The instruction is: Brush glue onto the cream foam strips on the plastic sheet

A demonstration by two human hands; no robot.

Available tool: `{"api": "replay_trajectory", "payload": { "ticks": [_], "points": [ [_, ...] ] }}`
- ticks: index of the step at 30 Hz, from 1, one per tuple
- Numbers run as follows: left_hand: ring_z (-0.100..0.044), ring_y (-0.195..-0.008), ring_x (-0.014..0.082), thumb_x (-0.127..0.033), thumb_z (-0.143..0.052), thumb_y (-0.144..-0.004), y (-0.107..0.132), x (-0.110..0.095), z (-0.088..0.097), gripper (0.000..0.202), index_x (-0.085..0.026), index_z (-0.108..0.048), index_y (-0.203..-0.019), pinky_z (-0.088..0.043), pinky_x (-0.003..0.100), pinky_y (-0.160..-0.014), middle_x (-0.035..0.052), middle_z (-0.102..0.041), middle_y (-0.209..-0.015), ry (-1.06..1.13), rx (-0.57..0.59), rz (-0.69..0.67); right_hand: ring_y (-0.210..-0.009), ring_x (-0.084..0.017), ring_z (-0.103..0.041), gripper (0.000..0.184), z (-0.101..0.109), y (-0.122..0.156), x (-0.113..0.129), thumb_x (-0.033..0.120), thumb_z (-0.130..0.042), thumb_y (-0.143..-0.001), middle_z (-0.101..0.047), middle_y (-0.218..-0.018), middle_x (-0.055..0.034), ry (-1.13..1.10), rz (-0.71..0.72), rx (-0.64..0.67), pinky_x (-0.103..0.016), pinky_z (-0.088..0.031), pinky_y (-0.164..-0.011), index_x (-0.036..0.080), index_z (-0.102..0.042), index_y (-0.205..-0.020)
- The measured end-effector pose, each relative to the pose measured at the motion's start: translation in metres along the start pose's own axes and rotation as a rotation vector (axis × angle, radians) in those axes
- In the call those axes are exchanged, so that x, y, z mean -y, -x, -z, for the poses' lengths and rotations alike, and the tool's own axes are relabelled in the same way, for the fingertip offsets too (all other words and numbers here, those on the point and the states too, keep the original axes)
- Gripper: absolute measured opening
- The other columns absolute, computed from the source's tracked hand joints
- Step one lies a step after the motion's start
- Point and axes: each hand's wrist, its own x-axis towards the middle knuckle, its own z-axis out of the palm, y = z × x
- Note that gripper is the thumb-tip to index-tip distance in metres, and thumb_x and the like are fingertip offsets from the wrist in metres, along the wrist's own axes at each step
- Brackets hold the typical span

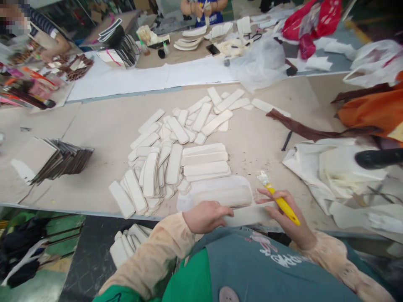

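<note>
Close to my body at the table's front edge, my left hand [206, 217] grips the left end of a white rounded strip [247, 215]. The fingers of my right hand [294, 222] pinch that strip's other end. A yellow-handled brush [282, 203] is also held in my right hand, its white-coated bristles pointing up and away from me. Just beyond the strip lies a translucent white sheet [244, 184] with strips on it. Neat stacks of white strips [206, 170] sit behind that sheet. Many more strips [151, 176] lie in a loose heap to the left and further back.
A leaning stack of dark-edged panels [63, 157] stands at left. At right are a white plastic-covered container [340, 163] with a black handle, brown material [302, 130] and orange cloth [371, 111]. More strips [126, 247] lie below the table edge. Two other people work across the table.
</note>
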Motion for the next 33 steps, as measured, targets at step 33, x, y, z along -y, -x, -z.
{"api": "replay_trajectory", "payload": {
  "ticks": [33],
  "points": [
    [-0.057, -0.059, 0.0116, -0.032, -0.057, -0.074, 0.036, 0.087, -0.081, 0.017, -0.017, -0.063, -0.068, -0.036, 0.020, -0.057, -0.0015, -0.059, -0.054, 0.393, -0.578, 1.196, -0.084, -0.020, -0.063, 0.021, -0.049, -0.060, -0.078, 0.038, -0.053, -0.085, -0.064, -0.091, -0.0058, 0.693, 0.361, 0.066, -0.033, -0.050, -0.076, 0.021, -0.053, -0.096]
  ]
}}
